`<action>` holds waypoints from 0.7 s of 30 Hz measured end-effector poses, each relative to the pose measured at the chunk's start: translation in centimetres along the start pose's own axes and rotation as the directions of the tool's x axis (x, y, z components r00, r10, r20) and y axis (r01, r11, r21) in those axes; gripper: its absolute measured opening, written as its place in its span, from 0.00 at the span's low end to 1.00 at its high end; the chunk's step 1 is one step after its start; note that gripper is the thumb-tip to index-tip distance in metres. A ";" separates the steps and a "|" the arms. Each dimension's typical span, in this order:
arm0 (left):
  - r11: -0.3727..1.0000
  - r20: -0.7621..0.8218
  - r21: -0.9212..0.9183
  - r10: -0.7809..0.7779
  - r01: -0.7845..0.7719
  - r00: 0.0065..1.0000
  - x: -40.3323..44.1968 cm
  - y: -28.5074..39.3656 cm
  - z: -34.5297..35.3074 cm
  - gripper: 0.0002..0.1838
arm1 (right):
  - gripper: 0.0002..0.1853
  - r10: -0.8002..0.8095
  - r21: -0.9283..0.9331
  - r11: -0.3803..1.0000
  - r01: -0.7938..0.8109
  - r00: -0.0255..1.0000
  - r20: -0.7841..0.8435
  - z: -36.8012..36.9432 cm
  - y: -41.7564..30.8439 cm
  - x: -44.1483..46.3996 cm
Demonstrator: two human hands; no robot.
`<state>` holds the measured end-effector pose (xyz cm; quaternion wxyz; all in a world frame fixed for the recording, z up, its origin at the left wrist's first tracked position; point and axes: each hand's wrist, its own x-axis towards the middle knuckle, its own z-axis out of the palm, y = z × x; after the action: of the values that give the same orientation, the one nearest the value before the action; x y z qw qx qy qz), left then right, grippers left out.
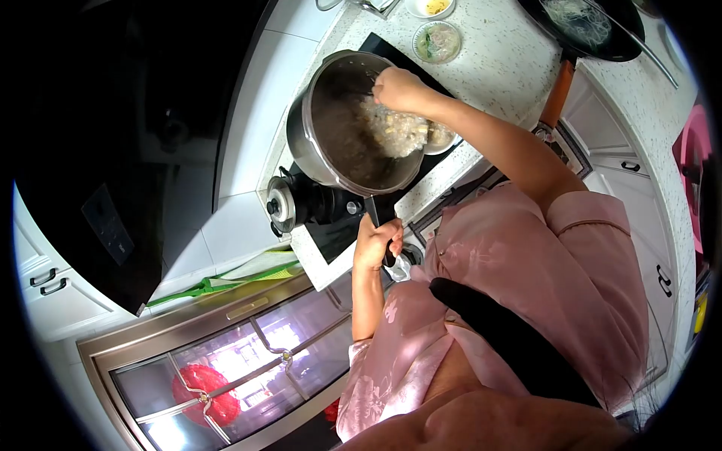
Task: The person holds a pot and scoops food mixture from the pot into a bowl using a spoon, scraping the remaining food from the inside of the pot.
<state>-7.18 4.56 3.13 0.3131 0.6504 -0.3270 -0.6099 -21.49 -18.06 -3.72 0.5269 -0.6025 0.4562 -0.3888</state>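
My left hand (377, 242) is wrapped round the black handle of a large metal pot (299, 139). The pot is tipped over, its mouth turned toward me. Pale, lumpy porridge (397, 134) with yellowish pieces lies along its lower wall, near the rim. Inside the pot's mouth, my right hand (400, 90) is closed above the porridge. What it grips is mostly hidden; only a thin dark bit shows beside the fingers. Partly covered by the pot's rim, a light bowl (445, 141) sits close to the porridge.
A small lidded pot (283, 204) stands on the black stove (331, 234). Behind the large pot is a dish of food (436, 42) on the speckled counter (496, 68). At the far right, a frying pan (575, 26) holds pale noodle-like strands, with its wooden handle (558, 94) over the counter edge.
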 end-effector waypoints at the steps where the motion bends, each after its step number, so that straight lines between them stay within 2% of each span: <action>1: 1.000 -0.020 0.007 -0.004 0.004 1.000 0.0 0.0 0.0 0.03 | 0.11 0.009 -0.139 0.990 -0.008 1.000 0.011 0.3 1.3 0.2; 2: 1.000 -0.019 0.007 -0.004 0.004 1.000 -0.1 0.0 -0.1 0.03 | 0.11 0.019 -0.275 0.961 -0.013 1.000 0.019 0.5 2.7 0.4; 4: 1.000 -0.020 -0.019 0.004 -0.004 1.000 0.0 -0.1 -0.2 0.03 | 0.12 0.052 -0.288 0.957 -0.028 0.996 0.075 -0.1 2.3 0.1; 6: 1.000 -0.015 -0.020 0.005 -0.006 1.000 -0.1 -0.1 -0.3 0.03 | 0.12 -0.037 -0.234 0.970 0.066 0.991 0.126 -0.4 0.4 0.3; 8: 1.000 -0.015 -0.018 0.007 -0.007 1.000 -0.2 -0.1 -0.2 0.03 | 0.13 -0.147 -0.089 0.982 0.165 0.973 0.177 -1.2 -3.0 0.1; 10: 1.000 -0.033 0.002 0.006 -0.006 0.999 -0.2 0.0 0.0 0.03 | 0.14 -0.209 0.071 0.976 0.204 0.976 0.061 -0.1 -2.9 1.9; 12: 1.000 -0.037 -0.005 0.008 -0.008 0.999 -0.2 -0.2 -0.1 0.03 | 0.14 -0.083 -0.063 0.995 0.082 0.996 -0.018 -0.4 -1.9 2.9; 13: 1.000 -0.030 0.004 0.014 -0.014 0.999 -0.2 -0.3 -0.2 0.03 | 0.13 -0.079 -0.148 0.986 0.080 0.997 0.008 -0.8 -0.7 3.3; 16: 1.000 -0.031 0.016 0.017 -0.017 0.999 -0.2 -0.3 0.1 0.04 | 0.13 -0.011 -0.226 0.974 0.015 1.000 0.020 -0.9 2.5 2.4; 20: 1.000 -0.022 0.001 0.028 -0.028 0.999 -0.3 -0.4 0.1 0.05 | 0.14 -0.006 -0.158 0.987 0.010 1.000 0.025 -0.3 3.2 1.1; 21: 1.000 -0.019 0.000 0.031 -0.031 0.999 -0.2 -0.3 0.1 0.05 | 0.14 -0.012 -0.060 0.998 0.016 0.998 0.064 -1.2 1.1 0.8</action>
<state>-7.33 4.85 2.98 0.3259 0.6510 -0.3339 -0.5987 -22.53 -19.16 -4.68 0.5200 -0.6334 0.4466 -0.3592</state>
